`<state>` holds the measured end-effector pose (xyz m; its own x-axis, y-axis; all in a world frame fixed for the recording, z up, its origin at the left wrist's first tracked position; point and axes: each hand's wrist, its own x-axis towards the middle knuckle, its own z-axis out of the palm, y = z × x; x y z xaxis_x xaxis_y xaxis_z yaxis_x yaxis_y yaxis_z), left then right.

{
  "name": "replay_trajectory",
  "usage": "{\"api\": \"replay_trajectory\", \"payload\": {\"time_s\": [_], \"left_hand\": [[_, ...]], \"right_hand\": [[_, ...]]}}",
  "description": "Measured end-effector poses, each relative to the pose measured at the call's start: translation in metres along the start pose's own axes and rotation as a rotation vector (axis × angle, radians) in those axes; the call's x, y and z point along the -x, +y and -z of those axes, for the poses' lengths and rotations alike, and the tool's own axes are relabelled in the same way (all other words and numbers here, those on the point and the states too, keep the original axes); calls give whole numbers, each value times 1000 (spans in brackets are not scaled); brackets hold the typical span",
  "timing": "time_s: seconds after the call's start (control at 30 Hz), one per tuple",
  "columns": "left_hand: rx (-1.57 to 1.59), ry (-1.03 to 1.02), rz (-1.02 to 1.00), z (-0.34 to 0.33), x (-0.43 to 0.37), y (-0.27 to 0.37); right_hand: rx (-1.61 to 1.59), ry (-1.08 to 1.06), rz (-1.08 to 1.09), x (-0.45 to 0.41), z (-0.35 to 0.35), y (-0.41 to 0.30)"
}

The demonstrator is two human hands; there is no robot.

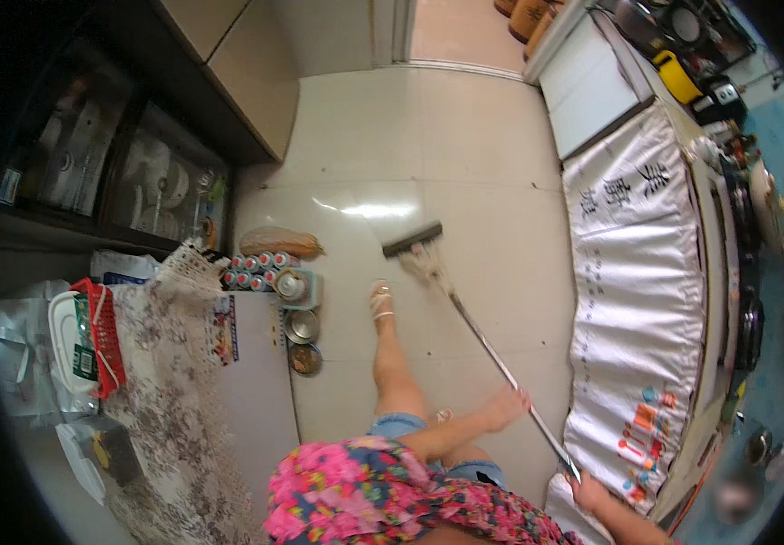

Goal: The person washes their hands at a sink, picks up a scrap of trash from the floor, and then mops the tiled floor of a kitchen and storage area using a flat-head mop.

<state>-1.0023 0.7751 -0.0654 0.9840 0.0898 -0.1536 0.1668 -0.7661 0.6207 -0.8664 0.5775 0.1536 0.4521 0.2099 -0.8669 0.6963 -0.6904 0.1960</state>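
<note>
A sponge mop (484,339) slants across the tiled floor in front of me, its dark flat head (414,240) resting on the tiles ahead of my forward foot. My left hand (506,409) is wrapped around the middle of the metal pole. Lower down, near the white curtain, my right hand (589,492) grips the pole's upper end. Below the pole's joint, the pale plastic bracket looks slightly blurred.
On the left, a winter squash (281,243), several cans (256,271) and metal bowls (302,325) sit on the floor beside a cloth-covered refrigerator (256,381). A white curtain (630,306) hangs below the cluttered counter at right. A doorway (463,41) opens ahead.
</note>
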Motion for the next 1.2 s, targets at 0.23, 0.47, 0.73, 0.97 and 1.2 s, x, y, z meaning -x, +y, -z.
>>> {"api": "replay_trajectory", "payload": {"time_s": [0.23, 0.47, 0.73, 0.97, 1.2], "left_hand": [[375, -642, -680, -21, -13, 181], [159, -341, -353, -20, 22, 33], [-344, 83, 610, 184, 144, -349], [-483, -33, 448, 172, 141, -318], [-285, -531, 172, -10, 47, -58]], "right_hand": [[100, -278, -80, 233, -66, 137], [-82, -102, 111, 122, -60, 28], [-1443, -781, 597, -66, 94, -364], [-1998, -1314, 451, -110, 42, -385], [-1896, -1062, 238, -39, -85, -62]]}}
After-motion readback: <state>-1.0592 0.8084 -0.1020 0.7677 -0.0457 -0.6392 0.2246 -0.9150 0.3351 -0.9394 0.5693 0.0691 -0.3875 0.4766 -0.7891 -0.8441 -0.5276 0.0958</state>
